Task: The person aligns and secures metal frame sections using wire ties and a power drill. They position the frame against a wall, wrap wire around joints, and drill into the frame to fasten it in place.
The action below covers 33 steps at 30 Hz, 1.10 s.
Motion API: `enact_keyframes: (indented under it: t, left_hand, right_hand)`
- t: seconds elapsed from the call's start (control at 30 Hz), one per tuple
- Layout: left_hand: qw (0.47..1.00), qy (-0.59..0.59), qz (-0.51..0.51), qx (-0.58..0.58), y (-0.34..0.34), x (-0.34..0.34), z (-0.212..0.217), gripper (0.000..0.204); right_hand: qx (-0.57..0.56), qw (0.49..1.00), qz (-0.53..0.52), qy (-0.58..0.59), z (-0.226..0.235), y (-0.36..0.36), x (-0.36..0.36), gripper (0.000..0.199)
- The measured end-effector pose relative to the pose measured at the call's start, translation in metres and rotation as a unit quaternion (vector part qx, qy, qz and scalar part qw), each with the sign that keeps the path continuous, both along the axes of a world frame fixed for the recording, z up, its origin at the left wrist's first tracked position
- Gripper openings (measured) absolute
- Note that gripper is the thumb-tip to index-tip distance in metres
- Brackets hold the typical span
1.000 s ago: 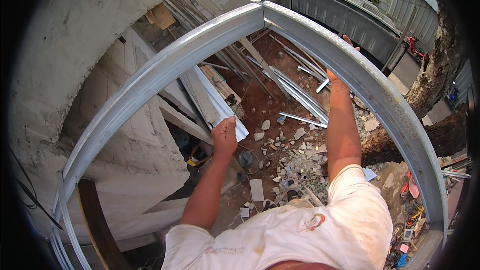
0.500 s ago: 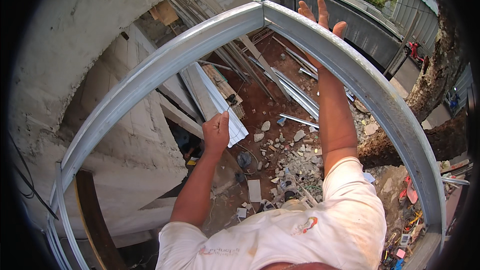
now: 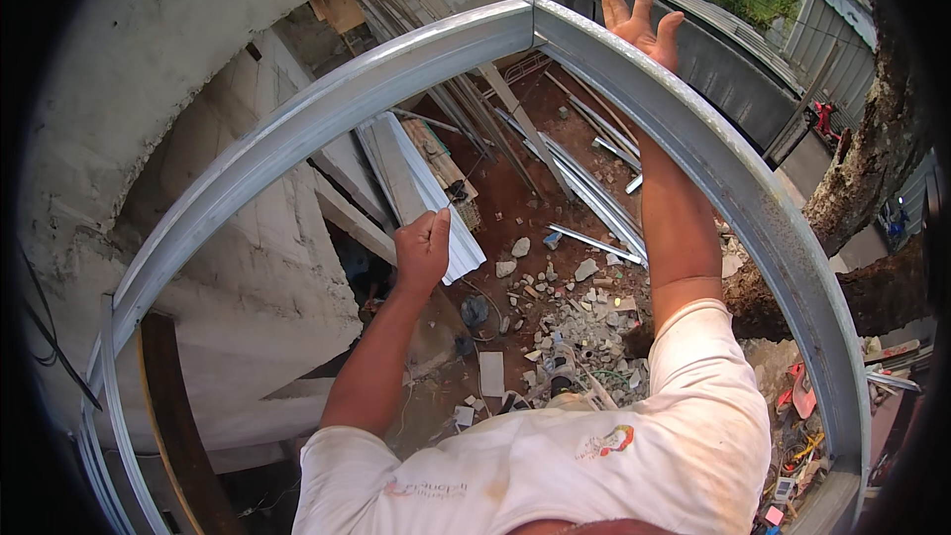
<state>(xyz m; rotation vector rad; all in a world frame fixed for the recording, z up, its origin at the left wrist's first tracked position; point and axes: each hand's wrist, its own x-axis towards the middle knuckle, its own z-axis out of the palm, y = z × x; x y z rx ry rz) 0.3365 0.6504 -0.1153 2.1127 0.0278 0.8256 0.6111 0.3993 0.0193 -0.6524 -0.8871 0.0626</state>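
A silvery metal frame (image 3: 327, 104) of long channel bars arches across the view and meets at a corner (image 3: 532, 20) at the far middle. My right hand (image 3: 644, 25) reaches up past the right-hand bar (image 3: 708, 154), whose edge covers my wrist. Its fingers are spread, and nothing shows in them. Lower and inside the frame, my left hand (image 3: 423, 253) is closed in a fist, apart from the bars. Whatever it may hold is hidden. Behind that fist, much lower down, lies a corrugated metal sheet (image 3: 461, 248).
A rough concrete wall (image 3: 84, 139) rises at the left. Far below are rubble (image 3: 580, 332) and loose metal strips (image 3: 594, 198) on reddish ground. Long poles (image 3: 426, 5) lean at the back. A tree trunk (image 3: 857, 173) stands at the right, outside the frame.
My right hand has risen a little further beyond the bar, fingers more spread. My left fist has shifted slightly left and stays closed. The view has moved slightly against the frame.
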Motion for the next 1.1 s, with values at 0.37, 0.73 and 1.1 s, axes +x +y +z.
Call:
enact_keyframes:
  t: [0.37, 0.73, 1.1]
  left_hand:
    - [1.000, -0.006, 0.006, 0.022, 0.011, -0.005, 0.001, 0.044]
    - [0.998, -0.052, 0.014, 0.037, 0.005, -0.002, 0.015, 0.039]
    - [0.973, 0.058, -0.157, -0.158, 0.032, -0.023, -0.022, 0.063]
  right_hand:
    - [-0.114, 0.920, -0.089, 0.364, -0.146, 0.072, -0.099, 0.037]
    - [-0.100, 0.965, -0.087, 0.226, -0.133, 0.154, -0.156, 0.030]
    - [-0.135, 0.962, -0.076, 0.223, -0.127, 0.163, -0.149, 0.023]
